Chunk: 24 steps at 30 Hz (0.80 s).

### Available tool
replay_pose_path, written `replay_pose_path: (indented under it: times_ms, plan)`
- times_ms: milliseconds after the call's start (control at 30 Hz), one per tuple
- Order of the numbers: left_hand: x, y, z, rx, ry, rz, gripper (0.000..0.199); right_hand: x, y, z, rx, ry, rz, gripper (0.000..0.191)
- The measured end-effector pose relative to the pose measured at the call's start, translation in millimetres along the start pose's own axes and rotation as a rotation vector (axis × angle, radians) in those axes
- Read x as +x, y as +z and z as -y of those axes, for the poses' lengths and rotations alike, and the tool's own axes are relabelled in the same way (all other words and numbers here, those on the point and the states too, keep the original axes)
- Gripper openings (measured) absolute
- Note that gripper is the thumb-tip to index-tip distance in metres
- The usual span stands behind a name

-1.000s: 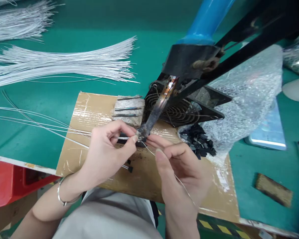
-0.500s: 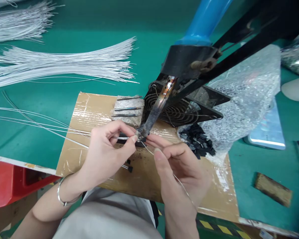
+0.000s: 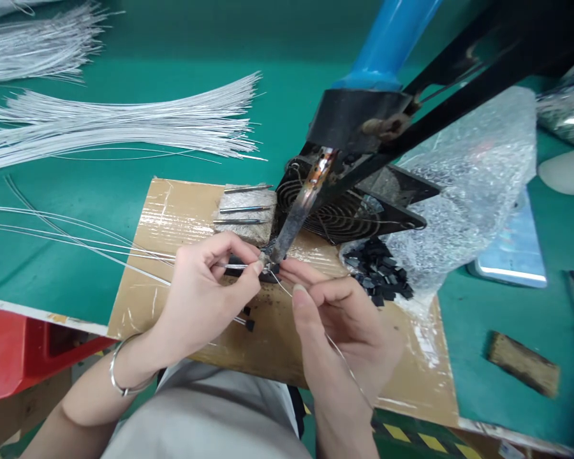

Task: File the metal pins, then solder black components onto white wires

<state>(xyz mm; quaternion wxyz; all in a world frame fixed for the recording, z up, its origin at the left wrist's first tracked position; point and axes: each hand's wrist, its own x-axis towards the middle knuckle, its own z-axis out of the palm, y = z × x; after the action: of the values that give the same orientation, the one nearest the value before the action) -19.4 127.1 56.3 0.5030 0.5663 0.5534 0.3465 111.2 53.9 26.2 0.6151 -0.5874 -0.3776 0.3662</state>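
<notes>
The left hand (image 3: 215, 287), nearer the iron (image 3: 294, 226), pinches white wires (image 3: 233, 266) running left to right toward its tip, while the right hand (image 3: 339, 331) pinches a thin wire (image 3: 282, 284) slanting there from the near right.

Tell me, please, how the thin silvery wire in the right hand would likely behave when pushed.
The thin wire probably flexes easily, since it curves across the right hand. Being so slender, it might buckle under a firm push.
</notes>
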Motion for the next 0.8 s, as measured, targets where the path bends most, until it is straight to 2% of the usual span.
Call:
replay_pose_path:
  times_ms: [800]
  plan:
    - [-0.6, 0.6, 0.5, 0.009, 0.004, -0.002, 0.008, -0.5, 2.2, 2.1, -0.004, 0.012, -0.018, 0.017]
